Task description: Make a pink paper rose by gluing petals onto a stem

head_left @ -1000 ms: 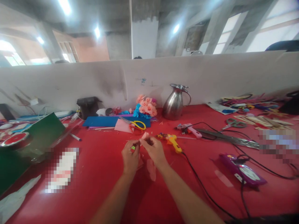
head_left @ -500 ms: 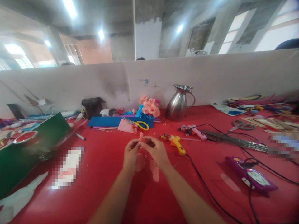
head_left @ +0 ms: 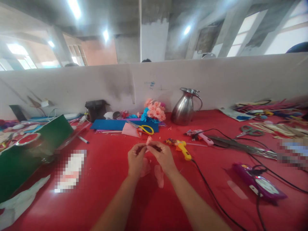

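Between the fingertips of both hands is a small pink paper flower (head_left: 149,140), its petals pointing up. My left hand (head_left: 137,157) pinches its base from the left. My right hand (head_left: 162,155) closes on the same base from the right, the thumbs almost meeting. Below the hands, pink paper pieces (head_left: 159,176) lie on the red table. Beyond them rests a pink sheet (head_left: 131,129) with yellow-handled scissors (head_left: 144,129) on it. A bunch of finished pink and blue paper flowers (head_left: 155,110) stands farther back.
A yellow glue gun (head_left: 181,149) with a trailing black cord lies right of my hands, a pink glue gun (head_left: 202,136) behind it. At the right is a purple power strip (head_left: 260,183). A steel jug (head_left: 183,107) stands at the back; a green board (head_left: 36,150) leans at left.
The pink flower has turned between my fingertips and now looks wider, tilting slightly right. Both hands stay nearly in place, still pinching it. The view has shifted slightly.
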The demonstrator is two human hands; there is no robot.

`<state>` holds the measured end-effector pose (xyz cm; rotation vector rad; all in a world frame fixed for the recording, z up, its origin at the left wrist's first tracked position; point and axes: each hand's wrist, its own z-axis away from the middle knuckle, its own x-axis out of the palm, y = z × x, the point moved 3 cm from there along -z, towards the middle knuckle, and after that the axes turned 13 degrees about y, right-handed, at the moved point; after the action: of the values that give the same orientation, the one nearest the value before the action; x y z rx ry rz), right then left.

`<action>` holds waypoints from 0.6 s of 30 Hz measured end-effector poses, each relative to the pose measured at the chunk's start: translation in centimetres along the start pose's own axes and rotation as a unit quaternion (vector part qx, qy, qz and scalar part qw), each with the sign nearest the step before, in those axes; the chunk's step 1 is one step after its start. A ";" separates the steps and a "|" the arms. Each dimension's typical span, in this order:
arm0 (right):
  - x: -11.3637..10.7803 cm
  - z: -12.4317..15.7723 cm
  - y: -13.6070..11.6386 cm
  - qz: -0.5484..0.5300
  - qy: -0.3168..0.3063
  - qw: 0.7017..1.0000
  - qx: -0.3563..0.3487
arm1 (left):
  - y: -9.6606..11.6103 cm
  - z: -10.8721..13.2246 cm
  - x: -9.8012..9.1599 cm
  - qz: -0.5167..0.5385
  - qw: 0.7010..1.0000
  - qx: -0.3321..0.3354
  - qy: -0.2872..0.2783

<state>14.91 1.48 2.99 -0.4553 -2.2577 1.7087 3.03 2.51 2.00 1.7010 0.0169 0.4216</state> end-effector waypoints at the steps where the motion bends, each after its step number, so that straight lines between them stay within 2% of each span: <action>1: 0.0 0.0 0.1 0.001 0.001 1.000 -0.001 | 0.0 0.0 0.0 -0.009 1.000 0.008 -0.001; 8: -0.1 0.0 0.0 0.025 0.004 0.999 -0.020 | -0.8 -0.1 -0.2 -0.035 0.999 0.023 0.009; 18: -0.3 0.0 -0.4 0.049 0.007 0.997 -0.058 | -0.7 -0.1 -0.2 -0.042 0.999 0.029 0.007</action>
<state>15.09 1.25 3.38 -0.6120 -2.3701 1.6186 3.02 2.70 1.27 1.7487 0.1106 0.3731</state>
